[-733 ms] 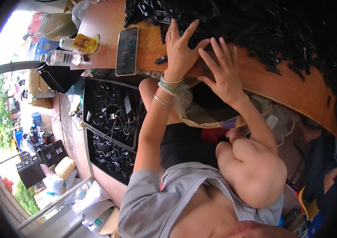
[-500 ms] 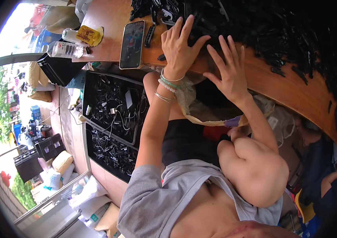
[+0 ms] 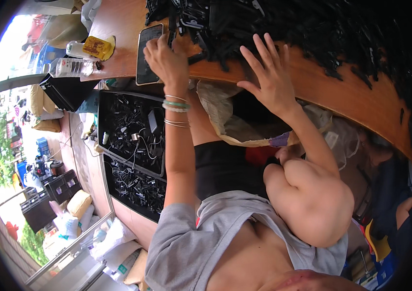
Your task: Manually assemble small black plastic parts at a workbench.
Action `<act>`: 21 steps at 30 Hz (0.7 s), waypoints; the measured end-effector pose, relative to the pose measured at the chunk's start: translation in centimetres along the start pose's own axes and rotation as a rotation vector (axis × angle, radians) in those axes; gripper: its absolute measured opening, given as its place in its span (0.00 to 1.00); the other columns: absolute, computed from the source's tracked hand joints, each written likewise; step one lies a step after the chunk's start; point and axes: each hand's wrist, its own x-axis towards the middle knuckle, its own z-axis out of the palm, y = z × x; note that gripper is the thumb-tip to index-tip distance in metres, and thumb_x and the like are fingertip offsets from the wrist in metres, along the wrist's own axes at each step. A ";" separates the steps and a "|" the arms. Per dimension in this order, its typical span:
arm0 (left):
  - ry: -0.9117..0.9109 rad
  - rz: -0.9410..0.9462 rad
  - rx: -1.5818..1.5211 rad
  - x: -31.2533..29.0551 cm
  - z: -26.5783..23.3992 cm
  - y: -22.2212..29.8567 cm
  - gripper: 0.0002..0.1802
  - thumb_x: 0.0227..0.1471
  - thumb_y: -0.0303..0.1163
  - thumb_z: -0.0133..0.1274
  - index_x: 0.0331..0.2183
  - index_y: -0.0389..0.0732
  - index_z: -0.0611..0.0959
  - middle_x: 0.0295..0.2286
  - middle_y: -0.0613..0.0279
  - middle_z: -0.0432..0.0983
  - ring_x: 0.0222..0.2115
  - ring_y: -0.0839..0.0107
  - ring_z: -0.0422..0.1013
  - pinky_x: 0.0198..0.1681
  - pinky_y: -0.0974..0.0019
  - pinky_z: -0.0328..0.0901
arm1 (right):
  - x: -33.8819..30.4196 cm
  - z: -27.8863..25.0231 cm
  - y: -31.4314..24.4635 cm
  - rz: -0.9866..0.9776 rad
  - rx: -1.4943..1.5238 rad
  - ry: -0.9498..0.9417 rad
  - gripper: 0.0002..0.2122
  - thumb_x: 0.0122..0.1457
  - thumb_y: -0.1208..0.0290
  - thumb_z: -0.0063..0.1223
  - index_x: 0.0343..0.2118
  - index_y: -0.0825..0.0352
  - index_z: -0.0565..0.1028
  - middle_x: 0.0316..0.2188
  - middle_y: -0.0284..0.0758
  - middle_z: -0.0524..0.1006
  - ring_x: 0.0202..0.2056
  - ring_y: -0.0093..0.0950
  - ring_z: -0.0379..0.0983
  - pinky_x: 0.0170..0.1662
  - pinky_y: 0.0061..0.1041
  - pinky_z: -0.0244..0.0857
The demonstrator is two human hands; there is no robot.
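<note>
Black plastic parts (image 3: 312, 36) fill the top right; the left hand (image 3: 166, 63), fingers curled (pinch unclear), partly hides an upper-left smartphone (image 3: 145, 72) near a clear bottle (image 3: 70, 68); the right hand (image 3: 270, 80) spreads its fingers above an open sack (image 3: 214, 105).

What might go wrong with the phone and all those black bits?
The phone lies at the edge of the table, with the left hand right over it, so a bump might knock it off. Some loose black pieces lie near the edge too, so a few could slip off.
</note>
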 end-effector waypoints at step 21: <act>-0.590 -0.255 -1.275 -8.1 -6.5 12.7 0.06 0.50 0.17 0.51 0.32 0.30 0.71 0.35 0.51 0.76 0.27 0.73 0.75 0.31 0.73 0.69 | -8.0 -9.4 9.0 0.640 -0.308 -0.076 0.07 0.48 0.79 0.58 0.31 0.65 0.76 0.32 0.33 0.74 0.35 0.31 0.70 0.39 0.29 0.63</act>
